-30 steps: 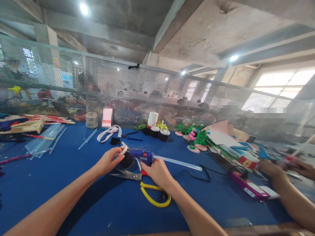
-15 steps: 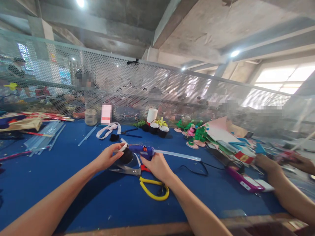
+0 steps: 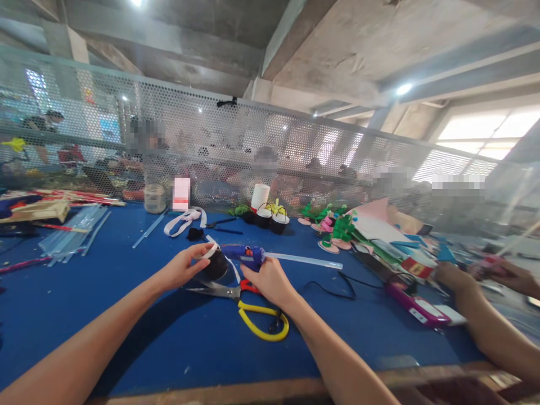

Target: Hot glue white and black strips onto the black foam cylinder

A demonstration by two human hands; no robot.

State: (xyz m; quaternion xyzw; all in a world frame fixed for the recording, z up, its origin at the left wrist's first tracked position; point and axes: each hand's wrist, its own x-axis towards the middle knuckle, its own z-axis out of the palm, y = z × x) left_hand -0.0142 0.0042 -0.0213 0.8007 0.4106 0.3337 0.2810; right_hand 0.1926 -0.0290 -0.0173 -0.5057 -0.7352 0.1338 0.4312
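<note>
My left hand (image 3: 185,266) pinches a small black cup (image 3: 216,266) with a white band along its rim. In my right hand (image 3: 272,278) is a blue hot glue gun (image 3: 248,256), its nozzle pointing left at the cup's rim. A clear glue stick (image 3: 304,261) juts out of the gun's rear end. Below both hands lies a pair of scissors (image 3: 264,332) with yellow handles and open blades. A strip of white ribbon (image 3: 234,271) runs down from the cup behind the blades. Whether the nozzle touches the rim I cannot tell.
Clear glue sticks (image 3: 73,232), a glass jar (image 3: 154,199), white ribbon (image 3: 183,221) and pliers (image 3: 228,226) lie left and behind. Small black-and-white buckets (image 3: 279,221) and green figures (image 3: 343,228) stand farther back. A co-worker's arm (image 3: 485,318) reaches in beside a purple power strip (image 3: 415,305).
The cup shows slightly more below the glue gun, and the gun's nozzle has shifted a little along the rim. Both hands stay nearly in place.
</note>
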